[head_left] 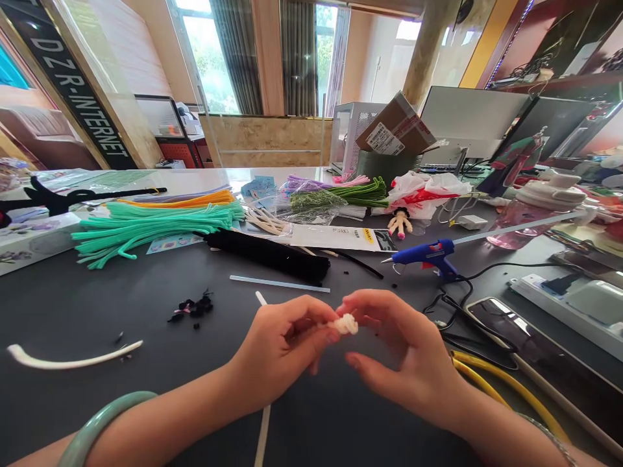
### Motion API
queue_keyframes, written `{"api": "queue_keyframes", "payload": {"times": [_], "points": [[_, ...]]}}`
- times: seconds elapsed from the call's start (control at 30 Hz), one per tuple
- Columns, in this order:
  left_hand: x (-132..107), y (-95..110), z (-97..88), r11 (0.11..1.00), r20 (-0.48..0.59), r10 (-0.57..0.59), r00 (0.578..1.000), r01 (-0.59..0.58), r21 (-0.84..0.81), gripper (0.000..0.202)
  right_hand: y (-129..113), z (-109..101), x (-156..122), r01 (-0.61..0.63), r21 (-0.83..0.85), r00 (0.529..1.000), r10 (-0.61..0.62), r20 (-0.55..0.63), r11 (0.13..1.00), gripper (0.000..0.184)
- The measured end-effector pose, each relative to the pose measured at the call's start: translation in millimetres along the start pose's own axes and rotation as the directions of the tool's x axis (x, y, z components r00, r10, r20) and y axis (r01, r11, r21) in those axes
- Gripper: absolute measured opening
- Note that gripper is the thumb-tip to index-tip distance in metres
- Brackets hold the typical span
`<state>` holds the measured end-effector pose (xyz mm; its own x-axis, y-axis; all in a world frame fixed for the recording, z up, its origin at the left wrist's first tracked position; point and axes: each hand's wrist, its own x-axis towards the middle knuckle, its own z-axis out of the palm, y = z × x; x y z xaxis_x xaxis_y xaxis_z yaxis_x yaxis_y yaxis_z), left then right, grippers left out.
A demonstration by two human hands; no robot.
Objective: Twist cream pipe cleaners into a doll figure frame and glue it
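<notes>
The dark table [341,418] fills the lower view, with a monitor [472,120] at its far right side and a carton [396,130] tilted near it. A bundle of mint stems [160,227] lies on the left, and the black bundle [267,256] lies just beside its right end, nearer the person. In the foreground, the left hand [287,347] pinches between thumb and forefinger, its other fingers curled beneath. The right hand [409,344] is raised close by, fingers bent and thumb spread well away from them; whether its forefinger touches anything cannot be told. A pink bottle [525,214] stands at the right, and a blue glue gun [433,255] rests before it, nozzle pointing left. One white stem [73,359] lies curved at far left; a white strip [263,434] passes beneath the left hand, and contact there is unclear. A glue stick [280,283] lies in front of the black bundle. Black scraps [197,306] are gathered left of the hands. Smallest is the cream piece [347,323], knotted-looking, above the table between the hands, gripped in the left fingertips.
</notes>
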<state>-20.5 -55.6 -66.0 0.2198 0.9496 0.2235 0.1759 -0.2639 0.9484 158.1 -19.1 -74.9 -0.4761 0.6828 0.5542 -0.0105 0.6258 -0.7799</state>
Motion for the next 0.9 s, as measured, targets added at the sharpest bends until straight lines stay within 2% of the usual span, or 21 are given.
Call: {"api": "queue_keyframes", "payload": {"times": [0.03,0.13,0.23,0.3,0.37,0.43,0.57,0.67,0.9], "points": [[0.8,-0.1,-1.3,1.000,0.022,0.000,1.000,0.000,0.017,0.009,0.0,-0.5,0.6,0.027,-0.031,0.999,-0.027,0.019,0.999,0.040],[2.2,-0.8,-6.1,0.996,0.116,0.023,0.993,-0.033,0.082,0.012,-1.0,-0.9,2.8,0.059,-0.137,0.998,-0.056,0.028,0.989,0.017],[4.1,-1.1,-12.9,0.951,0.143,0.072,0.987,-0.111,0.289,0.022,-2.5,-0.5,5.0,-0.017,-0.136,0.999,0.012,-0.038,0.991,0.009],[7.2,-1.1,-18.5,0.857,0.175,0.106,0.979,-0.179,0.483,0.026,-3.1,-0.5,6.4,-0.091,-0.087,0.991,0.081,-0.107,0.992,0.006],[12.0,-1.5,-24.1,0.723,0.207,0.109,0.972,-0.221,0.654,0.017,-2.8,-1.1,7.4,-0.154,-0.038,0.973,0.144,-0.182,0.987,0.004],[17.1,-2.7,-28.9,0.602,0.230,0.106,0.968,-0.246,0.759,0.021,-1.5,-2.4,7.9,-0.203,-0.007,0.953,0.196,-0.232,0.979,0.004],[22.4,-6.9,-33.7,0.480,0.350,0.143,0.926,-0.374,0.793,0.038,3.3,-5.5,7.4,-0.263,-0.003,0.945,0.257,-0.201,0.965,0.003],[20.8,-10.0,-33.3,0.415,0.411,0.160,0.897,-0.439,0.797,0.037,6.1,-5.6,7.2,-0.282,-0.020,0.948,0.276,-0.160,0.959,0.003],[16.4,-14.3,-31.8,0.353,0.436,0.163,0.885,-0.465,0.812,0.028,2.8,-1.2,9.6,-0.298,-0.058,0.941,0.283,-0.184,0.953,0.002]]}}
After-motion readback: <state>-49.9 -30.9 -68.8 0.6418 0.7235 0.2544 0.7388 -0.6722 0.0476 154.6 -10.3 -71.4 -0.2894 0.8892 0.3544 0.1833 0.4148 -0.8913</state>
